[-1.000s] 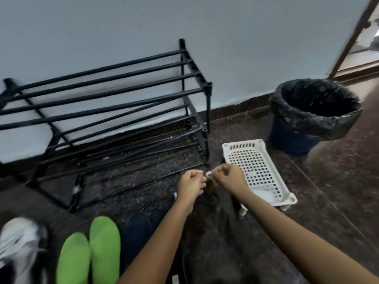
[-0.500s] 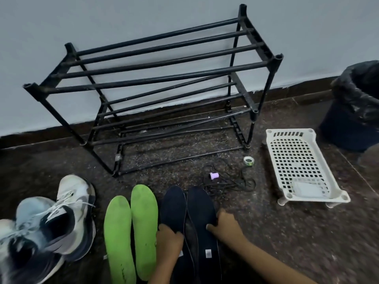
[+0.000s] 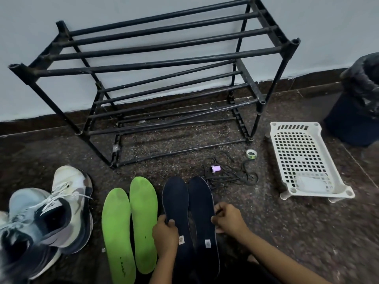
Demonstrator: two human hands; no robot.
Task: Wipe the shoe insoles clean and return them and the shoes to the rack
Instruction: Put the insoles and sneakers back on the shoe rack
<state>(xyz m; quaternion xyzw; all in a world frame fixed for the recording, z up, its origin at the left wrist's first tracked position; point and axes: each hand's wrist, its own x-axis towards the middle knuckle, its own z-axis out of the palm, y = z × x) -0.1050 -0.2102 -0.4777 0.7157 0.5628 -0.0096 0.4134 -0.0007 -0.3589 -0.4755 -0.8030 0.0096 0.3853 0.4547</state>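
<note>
On the speckled dark stone floor [image 3: 287, 232] before the black metal-tube shoe rack [image 3: 164, 61], the left hand [image 3: 165, 232] grips the left dark navy foam insole [image 3: 177, 199] and the right hand [image 3: 227, 219] pinches the edge of the right dark navy foam insole [image 3: 201, 203], both lying flat beside two bright green foam insoles [image 3: 143, 212].

I see two green insoles [image 3: 143, 212] and two dark insoles [image 3: 200, 201] lying flat, side by side, toes toward the black rack [image 3: 164, 63]. Worn white shoes [image 3: 67, 193] sit left of them.
</note>
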